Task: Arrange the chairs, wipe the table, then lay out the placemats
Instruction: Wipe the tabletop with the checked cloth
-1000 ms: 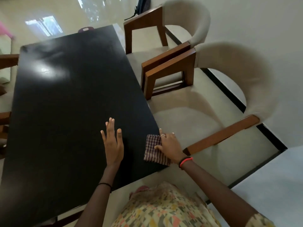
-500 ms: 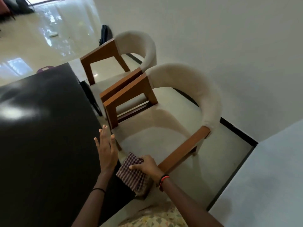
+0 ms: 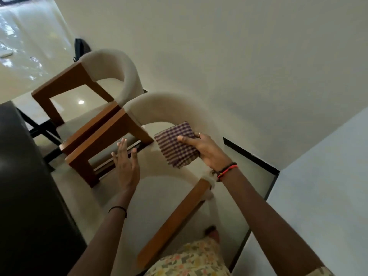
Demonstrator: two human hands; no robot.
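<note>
Placemats unseen — right hand (image 3: pixel 207 150) grips the cloth (image 3: pixel 176 145) off the counter (image 3: pixel 23 186), left hand (image 3: pixel 126 166), fingers (image 3: pixel 124 145) wide, above a chair (image 3: pixel 169 108) — so wiping seems over, laying-out left.

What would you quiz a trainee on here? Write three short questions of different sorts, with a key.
1. Fill the gap: the cloth is held by the ___ hand.
2. True or false: the left hand is open and holds nothing.
3. How many chairs are in view? A one; B two; C four.

Key:
1. Right: the right hand grips it, thumb on top.
2. True.
3. B.
</note>
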